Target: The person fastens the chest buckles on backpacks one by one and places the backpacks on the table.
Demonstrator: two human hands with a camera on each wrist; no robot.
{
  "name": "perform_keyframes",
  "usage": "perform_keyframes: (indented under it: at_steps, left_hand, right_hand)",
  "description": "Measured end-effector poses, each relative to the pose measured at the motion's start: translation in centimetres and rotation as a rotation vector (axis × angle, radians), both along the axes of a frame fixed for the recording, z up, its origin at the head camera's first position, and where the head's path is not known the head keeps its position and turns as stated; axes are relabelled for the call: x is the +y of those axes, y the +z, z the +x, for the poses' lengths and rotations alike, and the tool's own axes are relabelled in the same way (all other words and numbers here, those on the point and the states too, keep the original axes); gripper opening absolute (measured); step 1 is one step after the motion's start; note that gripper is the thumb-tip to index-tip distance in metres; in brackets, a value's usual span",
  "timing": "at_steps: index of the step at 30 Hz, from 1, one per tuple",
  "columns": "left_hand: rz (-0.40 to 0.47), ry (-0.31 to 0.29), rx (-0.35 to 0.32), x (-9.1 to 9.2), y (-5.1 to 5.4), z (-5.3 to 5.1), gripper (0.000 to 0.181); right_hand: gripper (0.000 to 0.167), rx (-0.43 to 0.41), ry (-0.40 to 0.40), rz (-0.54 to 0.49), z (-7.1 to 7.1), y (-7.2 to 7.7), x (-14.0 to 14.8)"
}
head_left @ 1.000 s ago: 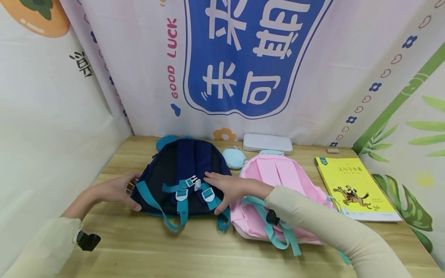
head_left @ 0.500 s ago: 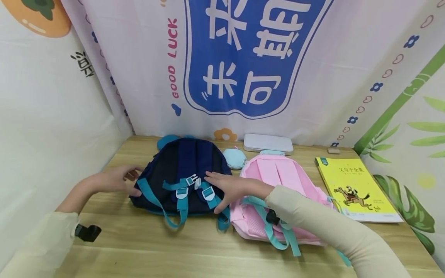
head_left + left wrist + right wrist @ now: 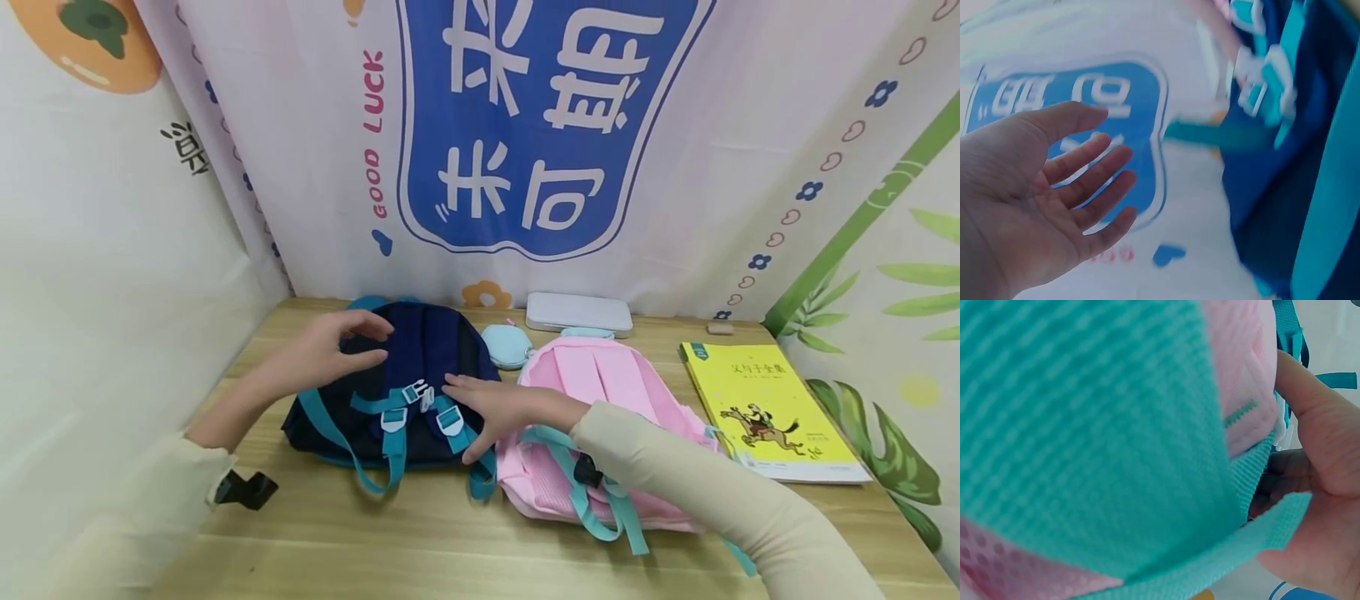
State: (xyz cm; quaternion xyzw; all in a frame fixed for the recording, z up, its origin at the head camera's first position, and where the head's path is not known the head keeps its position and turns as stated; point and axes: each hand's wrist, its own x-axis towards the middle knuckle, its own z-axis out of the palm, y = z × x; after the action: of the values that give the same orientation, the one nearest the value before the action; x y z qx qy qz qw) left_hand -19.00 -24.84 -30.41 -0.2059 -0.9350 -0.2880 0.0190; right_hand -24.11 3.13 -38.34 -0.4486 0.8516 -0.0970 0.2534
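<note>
A navy backpack [image 3: 442,333] with teal straps and white buckles [image 3: 393,419] lies on the wooden table, its strap side up. Over its upper left part hovers my left hand [image 3: 330,350], fingers loosely bent and holding nothing. In the left wrist view that hand [image 3: 1054,194] is apart from the bag. My right hand [image 3: 502,412] rests with spread fingers against the navy bag's right side. To the right lies a pink backpack [image 3: 600,375] with teal straps, partly under my right forearm. A wide teal strap [image 3: 1097,437] hides much of the right wrist view.
Behind the bags are a round light-blue pouch [image 3: 506,346] and a flat white case [image 3: 579,312]. A yellow book [image 3: 772,408] lies at the right, with a small tan block [image 3: 720,328] behind it. Printed cloth walls enclose the table [image 3: 360,542] at back and sides.
My left hand has left the navy backpack's lower left corner and moved up and right over the bag. The right hand stays where it was.
</note>
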Motion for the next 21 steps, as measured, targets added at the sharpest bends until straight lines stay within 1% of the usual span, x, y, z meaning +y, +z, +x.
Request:
perform_keyframes:
  at_steps: [2, 5, 8, 11, 15, 18, 21]
  left_hand:
    - [0.021, -0.007, 0.002, 1.2, -0.9, -0.3, 0.03]
    - [0.027, -0.018, 0.021, 2.3, -2.7, -0.8, 0.026]
    - [0.009, -0.019, 0.027, 2.9, -4.5, -1.2, 0.025]
    - [-0.013, 0.0, 0.012, 3.1, -6.0, -1.6, 0.025]
    - [-0.067, 0.032, 0.006, 3.3, -7.3, -2.0, 0.028]
    - [-0.12, 0.044, 0.025, 3.3, -8.0, -2.2, 0.03]
    - [-0.151, 0.06, 0.049, 3.3, -8.5, -2.1, 0.03]
  right_hand:
    - [0.106, -0.001, -0.004, -0.001, 0.0, 0.0, 0.0]
    - [0.106, -0.003, -0.007, 0.002, 0.1, 0.0, 0.1]
    - [0.105, -0.002, -0.01, 0.001, 0.1, -0.1, 0.1]
    - [0.105, 0.003, -0.012, -0.004, 0.0, -0.2, 0.1]
    - [0.106, -0.006, -0.018, -0.029, -0.1, -0.4, 0.2]
    - [0.106, -0.032, -0.024, -0.06, -0.2, -0.3, 0.3]
    - [0.105, -0.064, -0.025, -0.093, -0.2, -0.2, 0.4]
